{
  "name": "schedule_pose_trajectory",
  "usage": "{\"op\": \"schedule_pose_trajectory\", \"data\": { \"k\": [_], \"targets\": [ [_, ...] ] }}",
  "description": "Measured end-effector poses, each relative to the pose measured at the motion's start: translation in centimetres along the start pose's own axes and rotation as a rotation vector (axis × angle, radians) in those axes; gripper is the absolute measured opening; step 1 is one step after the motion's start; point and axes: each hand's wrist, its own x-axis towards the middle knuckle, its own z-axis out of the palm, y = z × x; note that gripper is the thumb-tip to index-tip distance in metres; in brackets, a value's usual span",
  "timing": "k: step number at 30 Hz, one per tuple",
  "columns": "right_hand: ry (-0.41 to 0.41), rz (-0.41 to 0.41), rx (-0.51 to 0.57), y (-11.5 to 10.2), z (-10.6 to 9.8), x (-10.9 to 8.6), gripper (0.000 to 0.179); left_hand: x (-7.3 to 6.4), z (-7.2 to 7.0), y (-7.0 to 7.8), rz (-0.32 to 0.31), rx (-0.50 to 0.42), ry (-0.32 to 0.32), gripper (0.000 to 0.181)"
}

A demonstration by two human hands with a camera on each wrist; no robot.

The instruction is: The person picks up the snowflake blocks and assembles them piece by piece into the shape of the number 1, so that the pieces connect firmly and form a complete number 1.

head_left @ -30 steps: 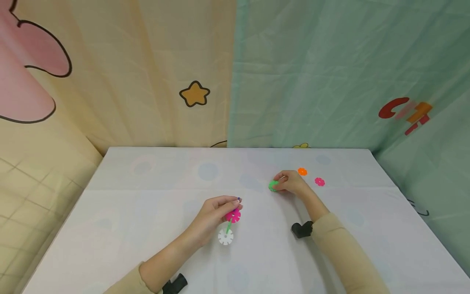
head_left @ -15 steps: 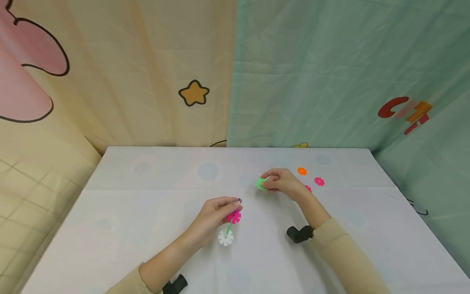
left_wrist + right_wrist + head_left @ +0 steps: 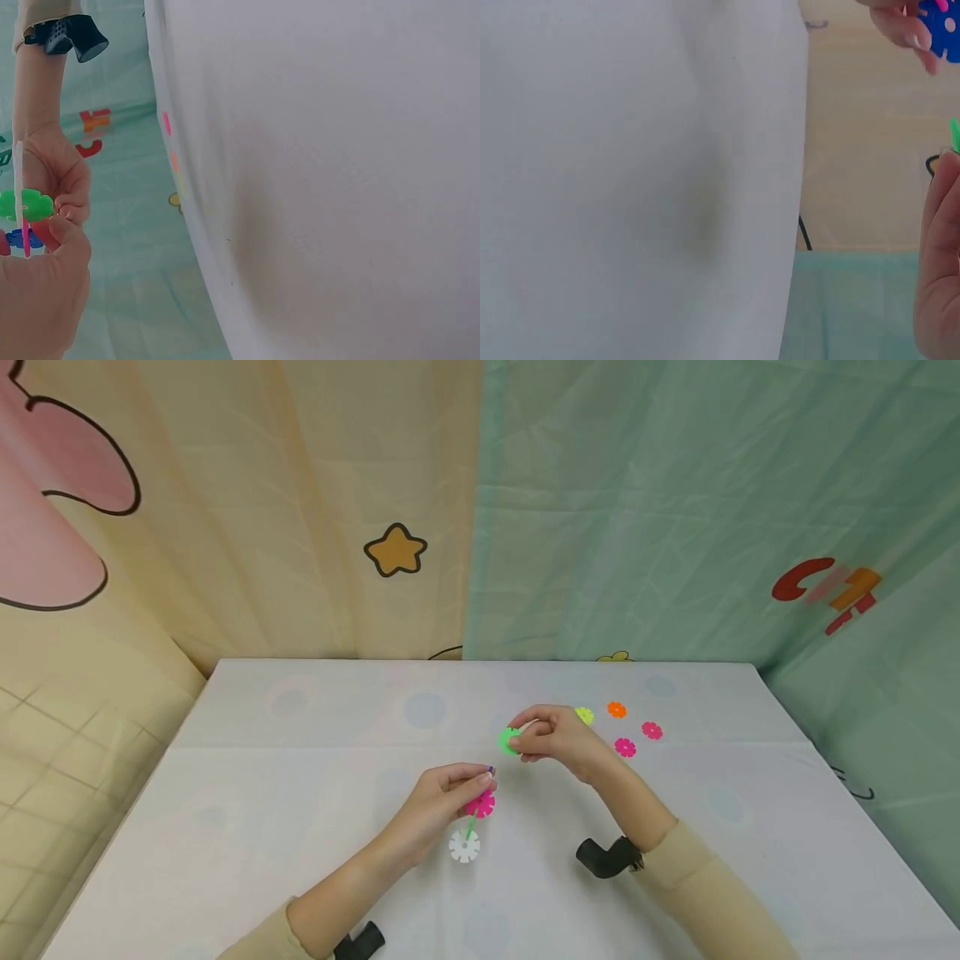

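Observation:
In the head view my left hand (image 3: 438,797) pinches a chain of slotted snowflake discs by its blue disc (image 3: 939,31), which shows best in the right wrist view. Below the fingers hang a pink disc (image 3: 481,803), an edge-on green disc (image 3: 26,204) and, lowest, a white disc (image 3: 464,847). My right hand (image 3: 558,739) pinches a separate bright green snowflake disc (image 3: 508,741) between thumb and fingers. It is held a little beyond and to the right of the left hand, apart from the chain. Fingers cover part of both the blue and the green disc.
Loose discs lie on the white-covered table (image 3: 300,793) at the back right: yellow (image 3: 585,716), orange (image 3: 617,710), pink (image 3: 652,731) and another pink one (image 3: 625,747). Printed curtains (image 3: 615,510) rise behind the table's far edge. Each wrist wears a black camera mount (image 3: 609,857).
My right hand has carried the green disc leftward, closer to the left hand, uncovering the yellow disc and the nearer pink one. The left hand and its chain have barely moved.

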Motion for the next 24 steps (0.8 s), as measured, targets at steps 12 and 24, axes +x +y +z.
{"op": "schedule_pose_trajectory", "data": {
  "k": [12, 24],
  "targets": [
    [-0.030, -0.062, 0.034, -1.2, 2.2, -1.1, 0.025, 0.0, 0.1, 0.0, 0.023, -0.008, -0.021, 0.039],
    [0.008, -0.055, 0.040, -1.1, 2.8, -1.5, 0.023, -0.2, 0.3, 0.2, 0.030, -0.002, -0.010, 0.043]
  ]
}}
